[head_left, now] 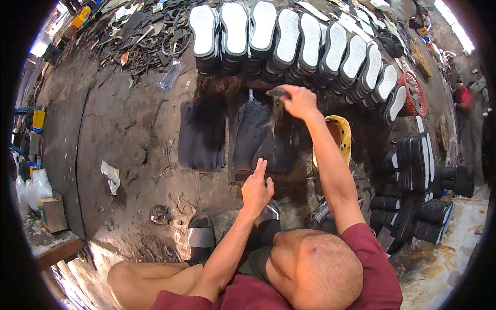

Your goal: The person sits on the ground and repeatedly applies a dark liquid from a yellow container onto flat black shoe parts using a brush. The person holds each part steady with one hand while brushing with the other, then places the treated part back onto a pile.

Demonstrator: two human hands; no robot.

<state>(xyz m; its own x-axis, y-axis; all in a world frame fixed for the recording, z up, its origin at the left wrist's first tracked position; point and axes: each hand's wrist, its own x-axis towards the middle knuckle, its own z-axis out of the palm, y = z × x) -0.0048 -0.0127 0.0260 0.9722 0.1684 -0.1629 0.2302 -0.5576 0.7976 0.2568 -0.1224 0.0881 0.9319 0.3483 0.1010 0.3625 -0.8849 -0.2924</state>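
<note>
Black flat sheets lie on the floor in front of me: a stack at the left, and a wider black sheet beside it, its far part streaked with a wet, whitish smear. My left hand reaches to the near edge of the wider sheet. Its index and middle fingers are stretched out, and it holds nothing. My right hand is closed around a small dark grey, wedge-shaped piece, over the sheet's far right corner. What kind of piece it is I cannot make out. A yellow cut-open container stands by my right forearm.
Stacks of sole-shaped pieces with white tops curve along the far side. A red basket stands at their right end. More black soles are piled at right. Dark scraps and a clear plastic bag lie far left.
</note>
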